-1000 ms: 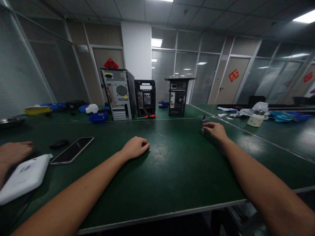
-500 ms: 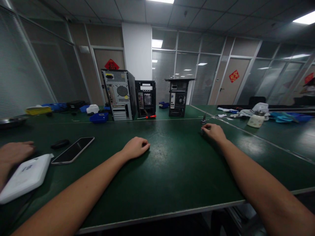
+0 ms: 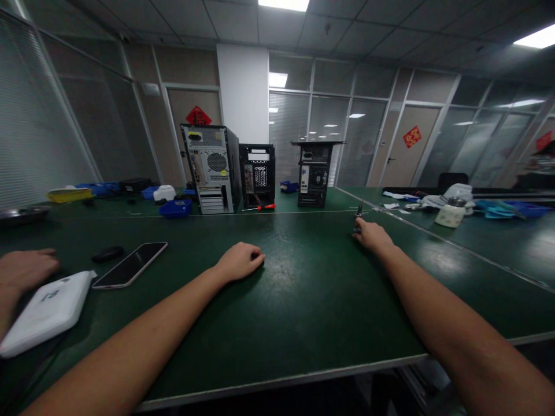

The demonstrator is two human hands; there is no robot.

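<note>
My left hand (image 3: 241,260) rests knuckles-up on the green table (image 3: 303,289) near its middle, fingers curled under, with nothing visible in them. My right hand (image 3: 369,234) reaches further out to the right, and its fingers are closed around the base of a small dark metal object (image 3: 358,212) that stands upright at the seam between two tables. Both forearms lie stretched over the table top.
Another person's hand (image 3: 23,269) lies at the far left beside a white case (image 3: 45,312). Next to it lie a phone (image 3: 130,264) and a small black item (image 3: 107,253). Three computer towers (image 3: 212,167) and a red screwdriver (image 3: 264,206) stand at the back, with blue bins (image 3: 174,207) to their left.
My right hand has slid a little forward and closed around the small metal object. My left hand has stayed put.
</note>
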